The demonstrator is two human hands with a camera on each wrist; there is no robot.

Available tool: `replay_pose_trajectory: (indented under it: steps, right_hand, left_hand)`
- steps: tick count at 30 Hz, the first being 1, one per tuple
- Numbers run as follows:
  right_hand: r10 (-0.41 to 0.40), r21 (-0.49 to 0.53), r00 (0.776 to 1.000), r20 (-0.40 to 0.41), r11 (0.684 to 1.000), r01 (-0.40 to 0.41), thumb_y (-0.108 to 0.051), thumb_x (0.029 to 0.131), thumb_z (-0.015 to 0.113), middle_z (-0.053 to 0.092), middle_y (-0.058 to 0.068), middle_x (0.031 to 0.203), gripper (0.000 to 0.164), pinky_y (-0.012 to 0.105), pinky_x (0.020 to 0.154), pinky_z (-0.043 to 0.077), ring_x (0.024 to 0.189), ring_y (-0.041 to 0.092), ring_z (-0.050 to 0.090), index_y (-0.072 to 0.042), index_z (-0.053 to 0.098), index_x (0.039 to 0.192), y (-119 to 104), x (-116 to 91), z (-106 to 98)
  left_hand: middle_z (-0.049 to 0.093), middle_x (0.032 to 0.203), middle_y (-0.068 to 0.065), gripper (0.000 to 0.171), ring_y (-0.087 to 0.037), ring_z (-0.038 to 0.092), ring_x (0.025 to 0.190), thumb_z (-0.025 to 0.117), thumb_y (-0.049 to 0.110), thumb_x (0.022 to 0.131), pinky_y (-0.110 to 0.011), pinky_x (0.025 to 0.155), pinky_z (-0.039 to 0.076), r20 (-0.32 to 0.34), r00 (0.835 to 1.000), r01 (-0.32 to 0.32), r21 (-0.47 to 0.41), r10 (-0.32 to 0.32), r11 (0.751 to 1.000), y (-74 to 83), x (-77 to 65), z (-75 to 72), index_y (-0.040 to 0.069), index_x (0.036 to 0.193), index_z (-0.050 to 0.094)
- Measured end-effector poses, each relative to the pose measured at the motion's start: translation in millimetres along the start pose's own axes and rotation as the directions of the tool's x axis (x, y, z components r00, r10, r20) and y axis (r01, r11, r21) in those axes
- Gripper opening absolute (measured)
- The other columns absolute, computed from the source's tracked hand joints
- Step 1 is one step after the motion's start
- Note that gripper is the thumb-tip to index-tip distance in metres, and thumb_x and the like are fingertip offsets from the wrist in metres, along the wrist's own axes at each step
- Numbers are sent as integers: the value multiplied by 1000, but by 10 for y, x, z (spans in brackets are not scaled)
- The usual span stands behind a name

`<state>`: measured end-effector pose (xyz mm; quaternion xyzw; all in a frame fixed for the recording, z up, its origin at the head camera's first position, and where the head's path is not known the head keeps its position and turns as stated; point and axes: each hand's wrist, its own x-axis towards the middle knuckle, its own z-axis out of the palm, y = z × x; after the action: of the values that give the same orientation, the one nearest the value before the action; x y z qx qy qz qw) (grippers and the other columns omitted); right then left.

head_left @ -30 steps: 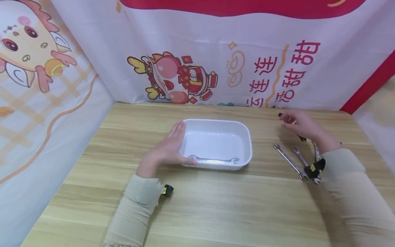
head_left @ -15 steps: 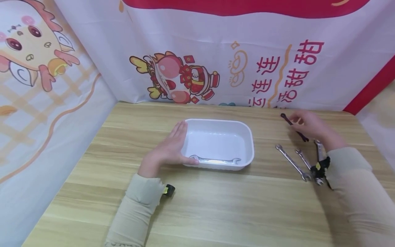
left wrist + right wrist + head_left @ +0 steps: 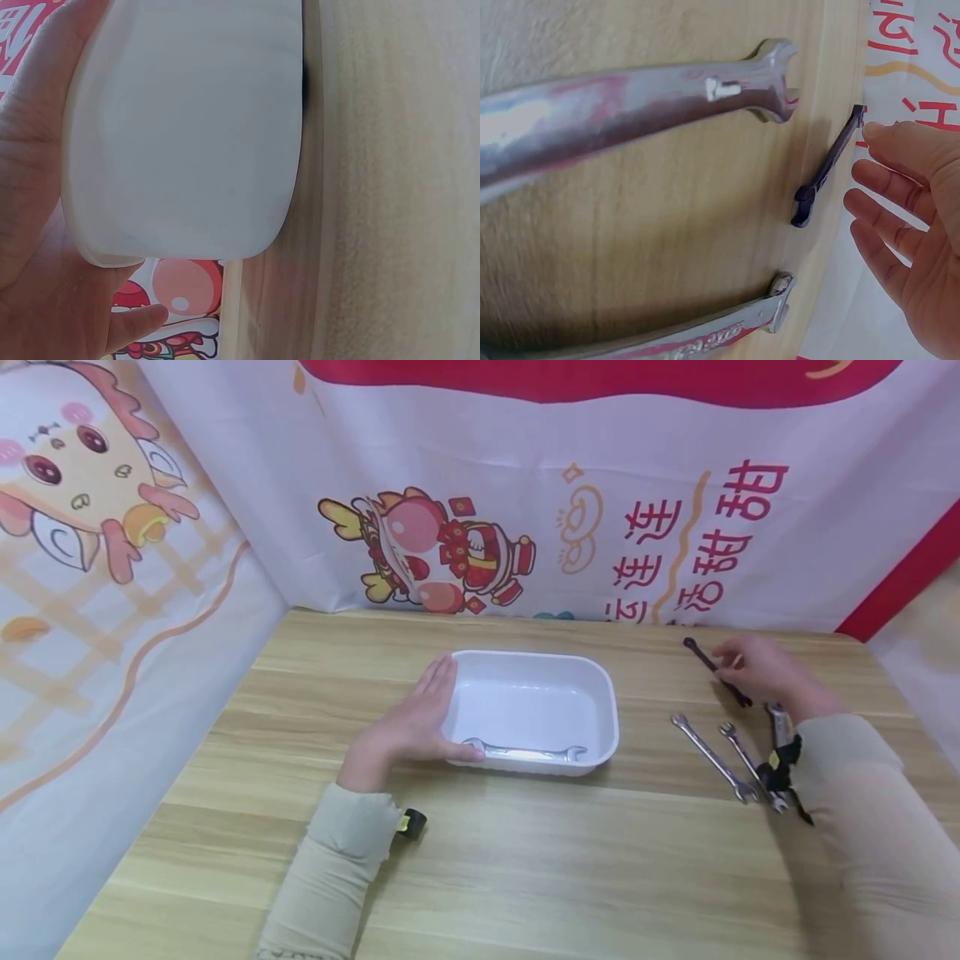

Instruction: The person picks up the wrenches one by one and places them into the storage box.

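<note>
My left hand (image 3: 408, 718) rests against the left end of a white plastic tray (image 3: 609, 718), its fingers straight along the side and the thumb at the front rim. Inside the tray, a silver open-ended wrench (image 3: 525, 752) lies along the front wall. In the left wrist view, the tray's outer wall (image 3: 195, 135) stands beside the hand (image 3: 45, 247). At the back right, my right hand (image 3: 765, 672) hovers by a black wrench (image 3: 701, 653) lying on the table. Its fingers (image 3: 885, 184) are loosely spread in the right wrist view, close to the black wrench's far end (image 3: 840, 154).
Several silver wrenches lie in front of the right hand, among them a long one (image 3: 712, 757) and a shorter one (image 3: 742, 752). A dark tool end (image 3: 804, 810) shows near the right wrist camera. Printed cloth (image 3: 570, 510) hangs behind the wooden table (image 3: 480, 860).
My right hand has drawn slightly back to the right, leaving the black wrench, partly hidden before, in fuller view on the table. The left hand and the tray keep their places.
</note>
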<state>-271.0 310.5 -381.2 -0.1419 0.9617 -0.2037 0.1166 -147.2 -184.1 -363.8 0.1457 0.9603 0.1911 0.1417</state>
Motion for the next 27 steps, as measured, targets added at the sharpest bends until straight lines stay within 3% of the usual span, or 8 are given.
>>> replay_pose_trajectory:
  steps: [16, 27]
  right_hand:
    - [67, -21, 995, 80, 998, -65, -13, 95, 64, 62, 28, 111, 39, 50, 79, 53, 92, 32, 61, 10, 59, 126, 99, 55, 26]
    - [26, -34, 998, 59, 999, -24, -1, 91, 64, 65, 26, 100, 27, 52, 78, 53, 88, 33, 61, 11, 62, 115, 90, 84, 62]
  left_hand:
    - [-12, 169, -3, 140, -23, -10, 156, 75, 74, 68, -45, 127, 10, 3, 1000, -3, -7, 3, 1000, 7, -6, -11, 11, 159, -11]
    - [-11, 169, -3, 140, -23, -8, 157, 75, 73, 68, -45, 127, 12, -2, 1000, -5, -10, 5, 1000, 3, -3, -12, 12, 159, -11]
